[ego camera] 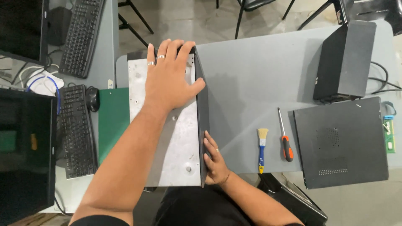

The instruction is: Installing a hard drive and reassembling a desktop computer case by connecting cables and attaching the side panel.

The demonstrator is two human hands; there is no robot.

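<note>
Computer case (178,138) lies on its side at the near-left corner of the grey worktop (251,83), bare metal panel up, black side wall along its right edge. Left hand (169,77) spread wide and flat on the far end of the case's metal panel, fingers reaching over the far edge, thumb toward the black wall; grips nothing. Right hand (214,161) pressed against the case's black wall near its close end, fingers loosely curled against it, not closed around anything. Right of the case, well apart: small brush (262,150) with blue and yellow handle, then screwdriver (284,136) with orange-black handle just beside it. Further right a flat black cover panel (341,142). Left of the case a green board (113,121), touching or just beside.
</note>
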